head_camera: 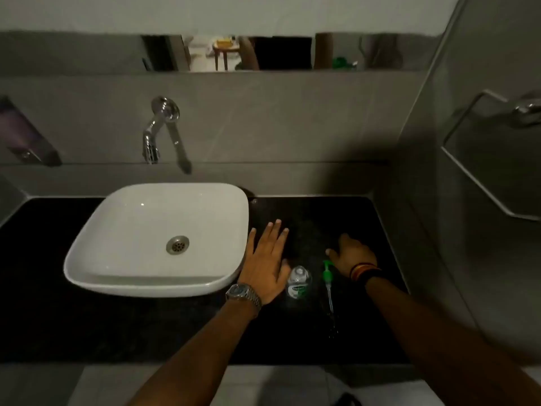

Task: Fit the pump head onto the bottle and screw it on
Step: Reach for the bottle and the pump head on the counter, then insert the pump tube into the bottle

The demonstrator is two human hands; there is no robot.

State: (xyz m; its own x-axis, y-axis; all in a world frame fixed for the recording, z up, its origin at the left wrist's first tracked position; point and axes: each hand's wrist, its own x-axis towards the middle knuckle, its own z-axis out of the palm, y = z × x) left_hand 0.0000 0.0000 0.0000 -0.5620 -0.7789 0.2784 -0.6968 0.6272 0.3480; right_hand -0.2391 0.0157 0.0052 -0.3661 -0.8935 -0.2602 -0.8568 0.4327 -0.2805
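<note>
A small clear bottle [298, 282] with a green and white label stands upright on the black counter [366, 230], its neck uncapped. Just right of it lies the green pump head [328, 275], flat on the counter with its clear dip tube pointing toward me. My left hand [268, 263] rests flat with fingers spread, immediately left of the bottle and holding nothing. My right hand [352, 253] lies palm down just beyond the pump's nozzle, fingers loosely curled on the counter, not gripping anything.
A white basin [117, 276] sits on the counter to the left of my left hand, with a chrome wall tap [156, 133] above it. A grey wall with a towel ring [480, 159] bounds the counter on the right.
</note>
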